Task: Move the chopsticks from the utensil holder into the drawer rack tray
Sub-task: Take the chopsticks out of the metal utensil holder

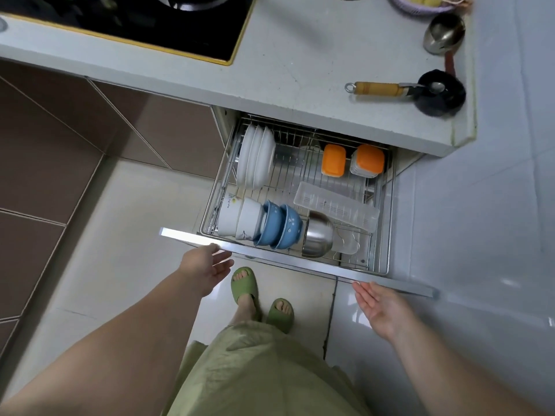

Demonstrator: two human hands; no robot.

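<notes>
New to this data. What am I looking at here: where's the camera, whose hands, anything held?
One picture, from a wide-angle camera on a person's head, looking down. No robot: the left hand and right hand are bare, open and empty, by the front rail of a pulled-out drawer rack. In the rack: white plates on edge, blue bowls, a steel bowl, two orange-lidded containers, and an empty clear tray. On the counter above lie a ladle and a hob. No chopsticks or utensil holder show.

My left hand (207, 267) and right hand (380, 307) hover spread and empty at the pulled-out drawer rack (386, 223), its clear tray (336, 205) inside.
</notes>
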